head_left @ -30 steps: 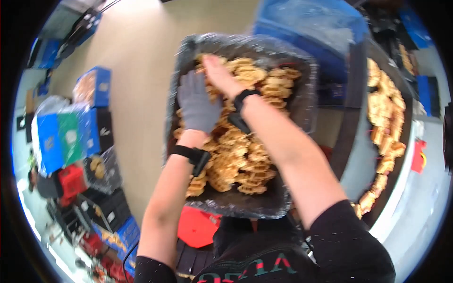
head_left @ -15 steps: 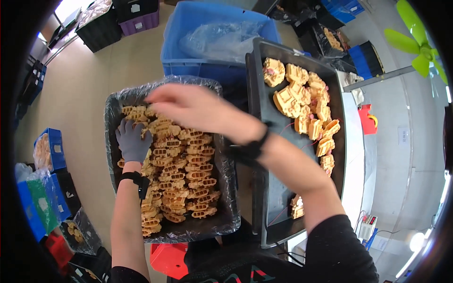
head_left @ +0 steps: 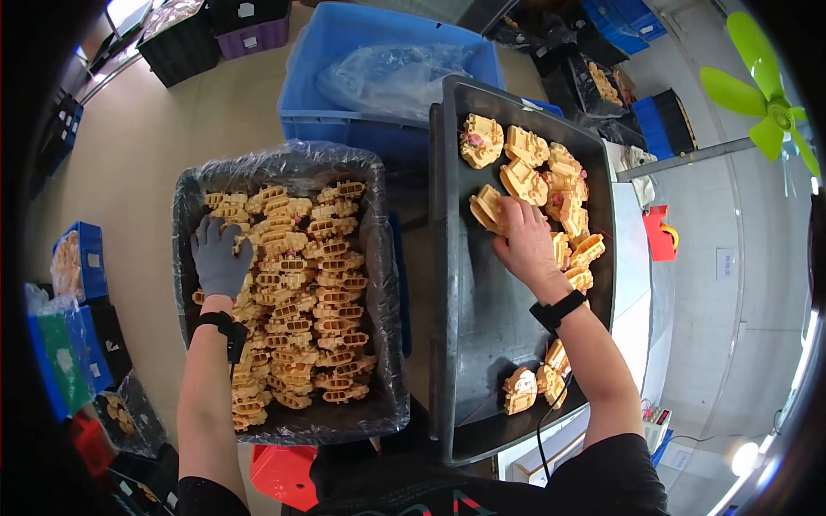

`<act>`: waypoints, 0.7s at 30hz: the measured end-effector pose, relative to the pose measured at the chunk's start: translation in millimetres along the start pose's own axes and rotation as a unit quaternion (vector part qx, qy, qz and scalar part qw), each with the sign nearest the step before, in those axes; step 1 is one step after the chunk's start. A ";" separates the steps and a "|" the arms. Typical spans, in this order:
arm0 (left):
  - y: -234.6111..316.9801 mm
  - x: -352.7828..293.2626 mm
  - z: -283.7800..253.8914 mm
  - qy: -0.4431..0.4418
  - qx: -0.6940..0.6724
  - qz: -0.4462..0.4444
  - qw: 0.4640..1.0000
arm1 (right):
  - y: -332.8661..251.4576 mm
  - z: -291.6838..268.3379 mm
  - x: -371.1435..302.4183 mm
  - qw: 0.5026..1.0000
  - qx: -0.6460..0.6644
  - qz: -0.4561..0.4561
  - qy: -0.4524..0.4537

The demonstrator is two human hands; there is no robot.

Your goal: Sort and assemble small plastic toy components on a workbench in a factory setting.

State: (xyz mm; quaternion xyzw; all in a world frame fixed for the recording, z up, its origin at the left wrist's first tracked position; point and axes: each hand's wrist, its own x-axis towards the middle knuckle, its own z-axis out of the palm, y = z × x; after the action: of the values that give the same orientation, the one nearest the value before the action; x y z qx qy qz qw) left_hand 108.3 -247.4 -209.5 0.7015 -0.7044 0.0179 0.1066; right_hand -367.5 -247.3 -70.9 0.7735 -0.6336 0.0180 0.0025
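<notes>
My left hand [head_left: 220,258], in a grey glove, lies on the pale yellow moulded plastic parts [head_left: 288,284] in the plastic-lined bin [head_left: 391,361], its fingers spread. These parts stand packed in several rows, many with their oblong openings facing up. In the black tray [head_left: 482,331] on the right, my bare right hand [head_left: 531,245] grips a pale yellow plastic part [head_left: 489,209] at the left side of a cluster. Its fingertips are partly hidden behind the part. More such parts [head_left: 565,193] lie loosely around it, some with reddish bits.
A blue crate [head_left: 301,90] with clear plastic film stands behind the bin and tray. Three parts lie near the tray's front, one of them a plastic part [head_left: 520,390]. A green fan [head_left: 779,112] is at the far right; a red stool [head_left: 284,475] is below the bin.
My right hand has swung from above the left bin to the right tray and now holds a part there. My left hand stays on the parts. The whole view has shifted slightly.
</notes>
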 end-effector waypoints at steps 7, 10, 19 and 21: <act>3.1 1.5 -3.8 0.005 0.005 -0.002 1.000 | 27.9 -30.7 40.9 0.875 0.451 0.174 -0.022; 0.0 -0.3 -4.2 0.013 -0.002 -0.003 1.000 | 19.2 -45.7 76.2 0.800 0.557 0.221 -0.030; 0.5 -2.1 -5.3 0.025 -0.024 -0.015 0.999 | 14.3 -9.9 122.5 0.679 0.647 0.346 0.012; 3.6 -0.5 -5.2 0.022 -0.024 -0.018 0.999 | 17.2 -0.2 123.5 0.677 0.657 0.333 -0.001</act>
State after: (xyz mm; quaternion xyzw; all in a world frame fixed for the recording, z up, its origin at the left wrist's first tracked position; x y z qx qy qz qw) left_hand 105.4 -246.0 -204.1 0.7110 -0.6892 0.0146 0.1387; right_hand -360.1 -371.7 -67.2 0.3143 -0.6743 0.4286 -0.5126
